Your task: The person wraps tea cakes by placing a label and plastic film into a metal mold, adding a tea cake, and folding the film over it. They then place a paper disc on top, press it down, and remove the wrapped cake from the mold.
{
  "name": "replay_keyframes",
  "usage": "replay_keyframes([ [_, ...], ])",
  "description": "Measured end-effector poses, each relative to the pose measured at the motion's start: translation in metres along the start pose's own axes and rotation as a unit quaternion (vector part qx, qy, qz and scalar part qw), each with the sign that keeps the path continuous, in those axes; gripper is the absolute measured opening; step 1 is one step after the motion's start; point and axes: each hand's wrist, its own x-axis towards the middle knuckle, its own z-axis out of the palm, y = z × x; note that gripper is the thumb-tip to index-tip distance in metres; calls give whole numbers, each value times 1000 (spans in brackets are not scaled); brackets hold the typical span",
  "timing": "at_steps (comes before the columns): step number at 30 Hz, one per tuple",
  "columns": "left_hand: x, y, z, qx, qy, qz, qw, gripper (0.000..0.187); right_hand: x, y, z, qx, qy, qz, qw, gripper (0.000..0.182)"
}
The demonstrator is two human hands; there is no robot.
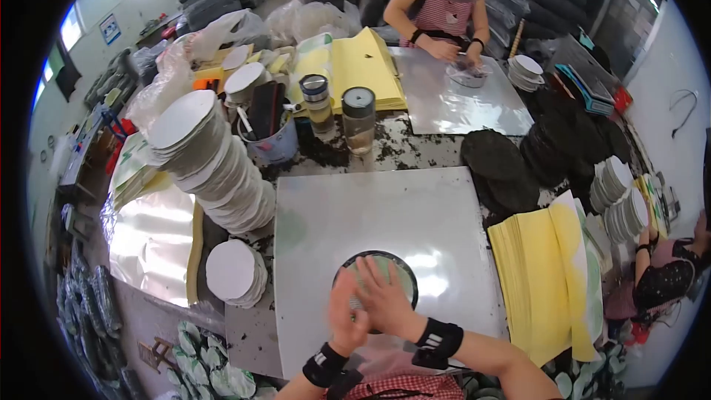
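A round piece with a dark rim and pale green middle (pixel 404 275) lies on the shiny metal board (pixel 318 211) in front of me. My right hand (pixel 384 300) lies over it, palm down, with its fingers spread. Beside it, my left hand (pixel 346 311) is raised at the left edge of the round piece, somewhat blurred, its fingers upright; whether it holds anything is hidden. Black bands are on both wrists. A short stack of white discs (pixel 231 270) stands left of the board.
Tall white disc stacks (pixel 222 155), a cup of tools (pixel 275 141) and two jars (pixel 359 122) stand beyond the board. Yellow sheets (pixel 529 274) and dark round pads (pixel 492 155) lie right. A co-worker (pixel 452 7) works opposite; another person (pixel 663 281) is at far right.
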Motion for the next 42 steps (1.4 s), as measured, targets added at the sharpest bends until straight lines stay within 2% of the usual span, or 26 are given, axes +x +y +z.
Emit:
replay_keyframes([
  [2,0,2,9,156,-120,131,972,54,3,-2,7,-56,-11,5,998,76],
  [6,11,-7,7,52,-58,-138,987,58,0,18,5,165,80,-6,983,67],
  [7,7,-19,10,133,-93,-77,984,68,3,27,2,193,216,4,957,55],
  [10,22,20,19,370,-222,41,901,81,12,45,-6,184,162,211,946,37],
  [11,25,23,19,354,-227,31,907,87,7,37,-18,185,187,174,949,34],
  [14,-2,10,15,290,-242,2,926,79,-13,12,-59,174,258,47,949,29],
  [15,-4,19,4,202,-256,44,944,60,-23,10,-61,158,292,15,943,31],
  [16,-5,31,-9,161,-244,145,945,40,-32,12,-62,139,329,-15,934,32],
  [17,-8,23,-24,138,-184,170,958,34,-42,17,-64,124,315,41,940,30],
  [18,-11,22,-35,114,-121,190,968,28,-52,22,-60,184,305,105,928,29],
  [19,-2,18,-35,148,-36,56,987,29,-62,29,-50,243,289,166,911,28],
  [20,17,19,-36,179,53,-79,979,30,-69,34,-41,299,270,224,887,26],
  [21,20,3,-33,89,19,-164,982,29,-75,37,-34,325,255,217,884,26],
  [23,22,-46,-28,-95,-44,-311,945,28,-83,30,-30,299,228,199,905,27],
  [25,14,-50,-47,-58,-22,-296,953,28,-87,34,-20,296,235,170,910,28],
  [27,-11,-50,-91,39,1,-281,959,26,-91,35,-26,305,201,228,902,27],
  [28,-21,-39,-123,13,4,-333,943,27,-96,37,-27,311,178,259,897,27],
  [29,-35,-24,-158,56,-28,-370,927,26,-103,44,-19,332,183,262,887,26],
  [30,-58,-22,-190,37,-81,-363,928,26,-109,49,-15,338,183,266,884,28],
  [31,-73,-6,-219,95,-180,-408,890,24,-115,52,-10,355,194,254,878,30],
  [32,-95,-2,-239,14,-199,-424,883,19,-118,53,-7,370,210,241,872,32],
  [34,-117,10,-250,94,-230,-345,905,16,-122,48,-11,420,203,247,849,39],
  [35,-117,12,-241,132,-255,-249,925,12,-124,44,-14,444,201,249,837,43],
  [38,-99,11,-182,179,-344,-57,920,13,-126,40,-29,211,140,56,966,53],
  [41,-98,-2,-151,227,-342,-42,911,18,-144,38,-22,155,60,17,986,54],
  [42,-96,-10,-150,220,-343,-25,913,17,-150,36,-21,168,66,29,983,51],
])
